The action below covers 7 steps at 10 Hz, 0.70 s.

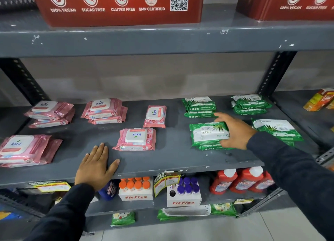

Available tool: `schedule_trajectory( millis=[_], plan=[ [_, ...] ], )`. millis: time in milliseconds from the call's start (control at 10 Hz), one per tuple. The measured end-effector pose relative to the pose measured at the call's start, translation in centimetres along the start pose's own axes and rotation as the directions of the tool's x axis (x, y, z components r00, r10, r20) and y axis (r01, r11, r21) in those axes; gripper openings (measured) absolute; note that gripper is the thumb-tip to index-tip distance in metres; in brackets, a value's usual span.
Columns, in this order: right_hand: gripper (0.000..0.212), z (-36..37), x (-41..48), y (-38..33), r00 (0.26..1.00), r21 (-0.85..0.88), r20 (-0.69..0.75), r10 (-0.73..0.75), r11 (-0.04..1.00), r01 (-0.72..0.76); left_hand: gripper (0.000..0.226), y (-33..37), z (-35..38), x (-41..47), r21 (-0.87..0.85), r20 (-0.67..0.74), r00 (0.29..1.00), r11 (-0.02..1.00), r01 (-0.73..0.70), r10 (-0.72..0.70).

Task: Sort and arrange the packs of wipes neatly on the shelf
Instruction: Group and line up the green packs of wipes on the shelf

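- Right hand (235,131): spread over the right end of a green Origami aloe vera pack (207,133), thumb at its near edge, fingers over the far edge. Grip looks light, more a steadying hold than a lift; whether it is truly clamped I cannot tell.
- That pack tops a short stack at front right of the grey shelf (162,161). Long axis runs left to right; its print reads upside down from here, so it faces the opposite way to the front-right green pack (278,129) beside it.
- Left hand (95,166): flat and open, palm down on the bare shelf front, holding nothing, probably bracing.
- Step in hand, as I judge it: tidying the green group. Two more green stacks (198,106) sit at the back.
- Next move likely calls for turning the held pack half round so the print matches its neighbours, then squaring it on its stack.
- Pink Kara packs fill the left half. One Kara stack (136,139) lies with its label inverted; a single Kara pack (155,116) behind it is turned with its long axis front to back. Both look due for straightening.
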State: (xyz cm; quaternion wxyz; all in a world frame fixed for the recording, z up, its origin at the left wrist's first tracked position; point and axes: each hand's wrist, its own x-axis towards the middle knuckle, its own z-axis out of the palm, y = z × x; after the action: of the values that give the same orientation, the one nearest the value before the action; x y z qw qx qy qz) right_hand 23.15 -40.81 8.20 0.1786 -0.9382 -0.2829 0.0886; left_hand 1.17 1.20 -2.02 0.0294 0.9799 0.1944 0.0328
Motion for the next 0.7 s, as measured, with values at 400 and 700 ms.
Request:
schedule_trajectory(
  millis=[400,700],
  plan=[
    [0.104,-0.2,-0.2,0.5,0.997,-0.138,0.059,-0.051,0.989,0.059,0.095,-0.3,0.2,0.1,0.008,-0.007,1.000,1.000,-0.013,0.013],
    [0.098,-1.1,1.8,-1.7,0.981,-0.346,0.181,-0.068,0.929,0.128,0.095,-0.3,0.3,0.1,0.007,-0.010,1.000,1.000,-0.004,0.004]
  ],
)
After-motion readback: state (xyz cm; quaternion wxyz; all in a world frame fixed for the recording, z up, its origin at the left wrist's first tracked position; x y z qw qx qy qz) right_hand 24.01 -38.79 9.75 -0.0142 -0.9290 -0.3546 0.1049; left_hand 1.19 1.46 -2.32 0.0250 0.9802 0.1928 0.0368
